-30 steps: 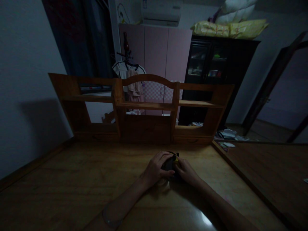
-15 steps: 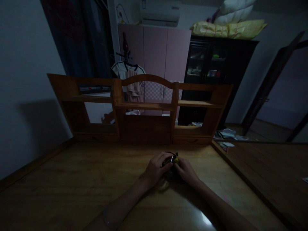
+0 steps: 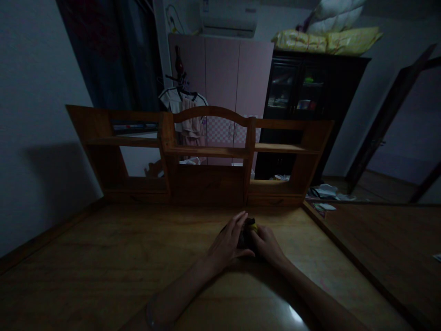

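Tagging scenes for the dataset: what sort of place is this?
Probably a bedroom in a home: pink wardrobe, clothes hanging on a coat stand, and what looks like bagged bedding atop a dark cabinet.

Object (image 3: 245, 239) between left hand (image 3: 225, 241) and right hand (image 3: 269, 245) over desk (image 3: 138, 257), shelf unit (image 3: 208, 151) behind, wardrobe (image 3: 222, 73) beyond that

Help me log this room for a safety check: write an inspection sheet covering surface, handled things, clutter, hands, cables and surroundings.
Surface: wooden desktop, glare spot towards the lower right.
Handled things: dark object with a yellow piece at its right; too dim to identify.
Clutter: loose pale items beyond the desktop's right edge.
Hands: left hand over the dark object; right hand closed on the yellow piece.
Cables: thin cord on the wall left of the air conditioner.
Surroundings: wooden shelf unit, pink wardrobe, black cabinet.
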